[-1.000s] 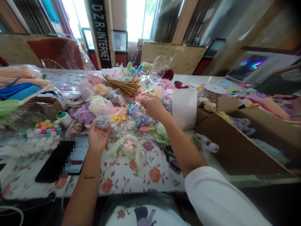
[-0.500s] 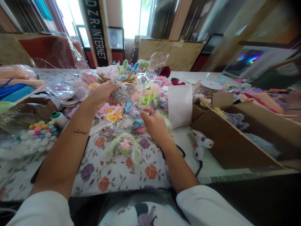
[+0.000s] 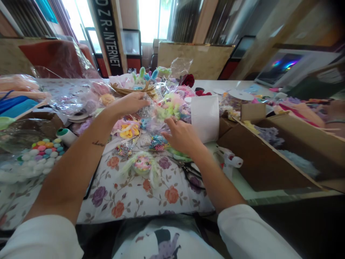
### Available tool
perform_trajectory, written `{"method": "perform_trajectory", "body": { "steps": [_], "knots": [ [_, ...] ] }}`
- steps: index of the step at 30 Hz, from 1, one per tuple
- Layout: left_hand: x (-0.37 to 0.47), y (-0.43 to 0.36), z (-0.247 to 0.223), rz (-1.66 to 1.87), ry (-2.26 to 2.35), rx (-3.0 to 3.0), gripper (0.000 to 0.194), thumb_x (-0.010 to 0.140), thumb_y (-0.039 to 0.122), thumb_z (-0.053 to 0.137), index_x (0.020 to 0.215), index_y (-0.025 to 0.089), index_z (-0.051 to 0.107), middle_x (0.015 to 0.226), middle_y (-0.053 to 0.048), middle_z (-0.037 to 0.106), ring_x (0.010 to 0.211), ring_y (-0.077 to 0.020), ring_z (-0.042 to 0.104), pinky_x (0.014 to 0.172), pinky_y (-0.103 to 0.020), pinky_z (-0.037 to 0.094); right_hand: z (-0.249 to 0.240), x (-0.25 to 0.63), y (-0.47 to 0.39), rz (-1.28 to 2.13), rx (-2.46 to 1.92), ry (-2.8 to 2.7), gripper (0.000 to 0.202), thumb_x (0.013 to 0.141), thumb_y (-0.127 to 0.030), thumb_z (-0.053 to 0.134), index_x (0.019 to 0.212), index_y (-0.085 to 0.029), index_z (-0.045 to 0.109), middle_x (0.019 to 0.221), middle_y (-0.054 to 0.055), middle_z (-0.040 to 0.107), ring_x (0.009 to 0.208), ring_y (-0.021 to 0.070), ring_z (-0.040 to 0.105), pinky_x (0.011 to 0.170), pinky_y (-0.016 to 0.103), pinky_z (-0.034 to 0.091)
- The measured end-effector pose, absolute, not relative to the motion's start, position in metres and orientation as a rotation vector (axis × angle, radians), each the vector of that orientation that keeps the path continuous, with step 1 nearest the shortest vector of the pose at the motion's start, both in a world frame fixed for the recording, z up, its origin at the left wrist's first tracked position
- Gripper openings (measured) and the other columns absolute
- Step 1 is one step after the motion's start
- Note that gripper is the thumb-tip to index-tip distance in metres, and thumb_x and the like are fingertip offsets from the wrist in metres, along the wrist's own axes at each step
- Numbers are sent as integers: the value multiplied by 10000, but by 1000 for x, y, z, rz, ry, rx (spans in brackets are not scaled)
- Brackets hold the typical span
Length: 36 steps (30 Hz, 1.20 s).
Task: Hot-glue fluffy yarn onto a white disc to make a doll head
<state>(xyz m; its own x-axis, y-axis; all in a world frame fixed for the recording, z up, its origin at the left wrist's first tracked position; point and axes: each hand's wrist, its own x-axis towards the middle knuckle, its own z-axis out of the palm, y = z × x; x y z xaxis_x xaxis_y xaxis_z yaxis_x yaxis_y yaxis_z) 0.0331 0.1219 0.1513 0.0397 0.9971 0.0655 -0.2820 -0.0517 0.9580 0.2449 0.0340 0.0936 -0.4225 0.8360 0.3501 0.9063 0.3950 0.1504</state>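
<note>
My left hand is closed on a clear plastic bag with small whitish pieces in it, above the heap of craft supplies. My right hand hovers at the heap's near side, thumb and forefinger apart, with nothing visible between them. Close to its thumb lie small packets of blue and pink beads. A doll's head with pale green hair rests face up on the flowered cloth. Black-handled scissors lie by my right forearm.
A cardboard box with fluffy material stands on the right, beside a white glue gun. A white roll stands behind my right hand. Pompoms and a thread spool sit left. Another person's arm shows far right.
My left hand has shifted right with the clear bag. My right hand's fingers have spread, and its forearm has swung right, uncovering the scissors and partly covering the glue gun.
</note>
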Motion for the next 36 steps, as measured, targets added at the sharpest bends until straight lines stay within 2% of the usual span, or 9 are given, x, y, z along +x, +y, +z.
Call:
{"method": "perform_trajectory", "body": {
  "steps": [3,8,11,15,19,26,30,32,36],
  "knots": [
    [40,120,157,1086,1019,1071,300,721,-132,535,769,142,647,671,-3,552,734,-169,680,585,-151,515,93,250,37,-415,-1534,-2381,335,925,-428,531,1149,-183,492,1023,120,643,842,275,621,588,308,320],
    [60,109,182,751,1148,1272,221,767,-96,508,703,74,634,702,-7,518,727,-146,663,544,-120,456,91,253,41,-268,-1458,-2323,365,926,-372,532,1228,-177,466,1083,124,618,865,264,609,664,316,396],
    [75,105,191,614,1189,1549,254,824,-19,468,622,53,604,682,-9,498,779,-162,669,652,-186,485,88,254,43,-224,-1419,-2310,330,932,-344,528,1204,-159,494,1024,119,625,831,249,603,689,320,410],
    [92,104,197,398,1317,2123,275,758,95,604,493,122,537,551,10,465,804,-191,636,806,-271,474,83,257,48,-222,-1302,-2296,203,943,-316,516,1072,-163,551,991,111,623,788,227,589,695,318,411],
    [93,100,204,193,1397,2571,268,783,205,585,523,150,557,512,4,456,756,-195,599,855,-320,444,81,260,51,-203,-1254,-2277,139,951,-276,484,991,-175,571,956,96,620,721,201,566,674,313,403],
    [71,89,210,680,1509,2461,297,872,195,539,593,109,596,578,-15,487,771,-197,611,866,-370,451,82,260,51,-152,-1242,-2242,147,951,-286,484,977,-188,591,945,83,639,728,197,577,679,309,412],
    [47,90,203,1259,1335,2020,238,917,267,526,837,88,661,745,-47,632,689,-150,631,787,-371,509,84,260,50,-159,-1237,-2219,160,942,-277,503,1029,-184,599,986,91,647,738,197,595,690,309,431],
    [32,93,191,1427,1212,1697,241,926,299,521,894,96,648,779,-63,667,668,-151,653,724,-344,531,85,258,52,-178,-1230,-2206,188,941,-276,499,1071,-181,596,1028,104,643,735,197,601,679,310,438],
    [2,96,147,1567,1039,1127,218,923,303,514,842,136,627,733,-43,691,652,-135,676,622,-240,539,88,248,65,-238,-1246,-2197,225,935,-271,497,1117,-180,593,1104,123,631,755,213,616,663,321,445]
  ]
}}
